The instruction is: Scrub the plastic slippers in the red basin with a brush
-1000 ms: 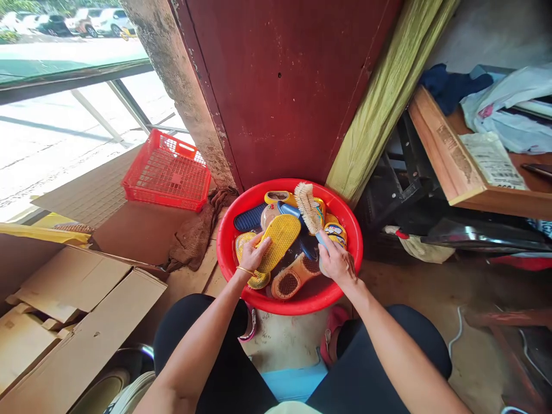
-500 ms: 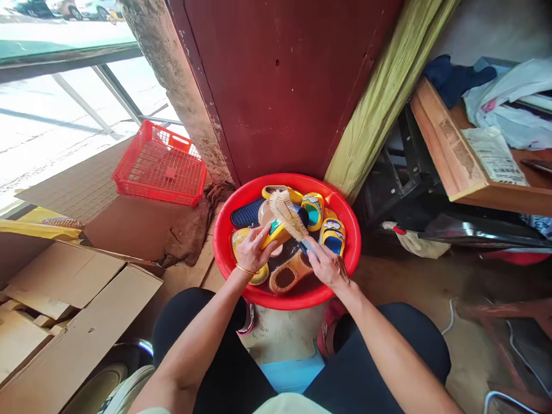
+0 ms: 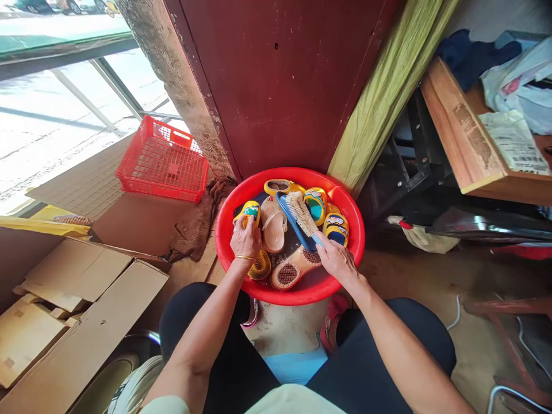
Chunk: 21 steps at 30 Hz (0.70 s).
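Observation:
A red basin [image 3: 225,253] stands before my knees with several shoes in dark water. My left hand [image 3: 245,240] is at its left side, fingers closed on a yellow slipper [image 3: 250,211] with a green picture on its strap. My right hand [image 3: 338,259] grips the blue handle of a scrub brush [image 3: 302,214], bristles facing up, over a dark blue slipper [image 3: 287,207]. Between the hands lie a beige clog [image 3: 273,227] and an upturned beige clog [image 3: 288,273] showing its sole. Yellow slippers with cartoon straps [image 3: 336,224] rest at the right.
A red plastic crate [image 3: 161,167] sits on cardboard at the left, beside a brown cloth [image 3: 194,230]. Cardboard boxes [image 3: 77,276] fill the lower left. A maroon door [image 3: 276,92] is behind the basin; a yellow-green curtain [image 3: 383,98] and wooden drawer [image 3: 483,132] are to the right.
My left hand has moved left and down with the yellow slipper, away from the brush, uncovering the beige clog. The brush has shifted slightly right and down in my right hand.

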Tool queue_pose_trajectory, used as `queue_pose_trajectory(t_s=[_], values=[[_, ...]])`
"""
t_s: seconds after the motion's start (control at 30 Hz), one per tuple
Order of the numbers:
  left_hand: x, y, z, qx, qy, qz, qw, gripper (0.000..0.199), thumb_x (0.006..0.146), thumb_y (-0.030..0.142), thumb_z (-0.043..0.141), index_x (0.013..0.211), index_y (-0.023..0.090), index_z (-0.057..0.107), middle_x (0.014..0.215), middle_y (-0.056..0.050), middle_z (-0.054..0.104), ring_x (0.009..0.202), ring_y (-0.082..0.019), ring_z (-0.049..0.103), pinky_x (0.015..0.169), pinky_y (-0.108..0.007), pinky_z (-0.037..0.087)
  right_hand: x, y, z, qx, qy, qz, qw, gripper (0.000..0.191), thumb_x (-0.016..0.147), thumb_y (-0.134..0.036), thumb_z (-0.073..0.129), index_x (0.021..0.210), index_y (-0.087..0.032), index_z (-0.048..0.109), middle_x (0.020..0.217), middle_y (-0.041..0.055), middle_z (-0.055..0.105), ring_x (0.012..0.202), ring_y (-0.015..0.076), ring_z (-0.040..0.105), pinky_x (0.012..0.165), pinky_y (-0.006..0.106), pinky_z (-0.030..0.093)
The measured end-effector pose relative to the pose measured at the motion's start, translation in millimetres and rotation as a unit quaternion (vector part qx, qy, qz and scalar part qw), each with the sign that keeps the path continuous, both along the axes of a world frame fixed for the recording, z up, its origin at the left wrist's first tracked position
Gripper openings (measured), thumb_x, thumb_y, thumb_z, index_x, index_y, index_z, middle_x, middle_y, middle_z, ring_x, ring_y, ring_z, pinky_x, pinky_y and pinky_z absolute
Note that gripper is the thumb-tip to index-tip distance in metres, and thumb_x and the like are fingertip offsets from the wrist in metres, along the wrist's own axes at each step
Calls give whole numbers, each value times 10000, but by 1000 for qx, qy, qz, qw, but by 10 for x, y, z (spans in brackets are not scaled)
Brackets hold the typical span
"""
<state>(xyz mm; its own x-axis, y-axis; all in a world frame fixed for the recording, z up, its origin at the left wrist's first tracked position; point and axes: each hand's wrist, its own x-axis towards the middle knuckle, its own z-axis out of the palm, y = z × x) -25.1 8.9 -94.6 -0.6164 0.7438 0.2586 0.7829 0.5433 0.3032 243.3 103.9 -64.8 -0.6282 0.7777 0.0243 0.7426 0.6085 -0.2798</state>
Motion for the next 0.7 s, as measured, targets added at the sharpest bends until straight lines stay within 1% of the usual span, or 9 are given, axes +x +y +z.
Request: queue_pose_trajectory(t_s=[0.07, 0.17, 0.27, 0.33, 0.43, 0.53, 0.6, 0.7], values=[[51, 11, -33, -43, -17, -22, 999, 502, 947, 299, 468, 1447, 257, 465, 1522, -118, 398, 1257, -289, 538, 904, -378, 533, -9, -19, 42, -13, -27, -4, 1000, 530, 993, -329, 417, 1523, -312, 403, 1205, 59, 715, 971, 201, 698, 821, 284, 542], [121, 22, -56, -108, -36, -61, 992, 496, 968, 265, 413, 1463, 285, 425, 1553, -104, 357, 1172, -266, 599, 846, -358, 550, -20, -58, 100, -32, -60, -9, 998, 530, 995, -322, 404, 1525, -317, 393, 1178, 64, 723, 964, 205, 700, 799, 280, 530], [158, 38, -86, -168, -49, -96, 980, 502, 962, 245, 424, 1462, 292, 407, 1544, -103, 365, 1107, -259, 634, 843, -362, 553, -43, -133, 120, -42, -98, -9, 994, 546, 998, -305, 383, 1543, -288, 354, 1124, 96, 735, 928, 225, 710, 754, 291, 519], [160, 56, -115, -194, -59, -110, 973, 507, 952, 242, 451, 1454, 301, 406, 1539, -100, 364, 1102, -258, 641, 855, -360, 551, -62, -173, 107, -45, -118, -3, 992, 552, 995, -282, 371, 1546, -261, 341, 1087, 115, 740, 904, 237, 716, 737, 298, 512], [137, 94, -164, -210, -75, -113, 968, 516, 934, 242, 491, 1438, 317, 415, 1524, -100, 372, 1109, -260, 642, 882, -367, 547, -88, -159, 58, -42, -127, 0, 991, 540, 1001, -262, 347, 1540, -236, 342, 1052, 128, 744, 915, 243, 718, 764, 307, 505], [117, 129, -201, -206, -89, -113, 968, 510, 915, 245, 523, 1413, 311, 435, 1509, -108, 378, 1107, -259, 643, 887, -373, 548, -103, -64, 0, -63, -148, -17, 987, 548, 1008, -268, 334, 1554, -222, 311, 1032, 138, 748, 940, 247, 718, 785, 314, 507], [129, 142, -211, -203, -98, -111, 968, 498, 904, 249, 538, 1391, 302, 452, 1508, -112, 367, 1085, -253, 651, 871, -372, 552, -102, 0, -32, -82, -154, -30, 984, 559, 1009, -274, 329, 1565, -219, 290, 1044, 142, 748, 962, 253, 716, 792, 321, 513], [196, 133, -196, -206, -97, -105, 968, 498, 895, 233, 546, 1383, 278, 457, 1518, -127, 343, 1069, -243, 662, 882, -367, 546, -82, 42, -61, -92, -142, -48, 984, 568, 1010, -291, 328, 1571, -217, 285, 1078, 145, 744, 978, 260, 713, 800, 333, 520]])
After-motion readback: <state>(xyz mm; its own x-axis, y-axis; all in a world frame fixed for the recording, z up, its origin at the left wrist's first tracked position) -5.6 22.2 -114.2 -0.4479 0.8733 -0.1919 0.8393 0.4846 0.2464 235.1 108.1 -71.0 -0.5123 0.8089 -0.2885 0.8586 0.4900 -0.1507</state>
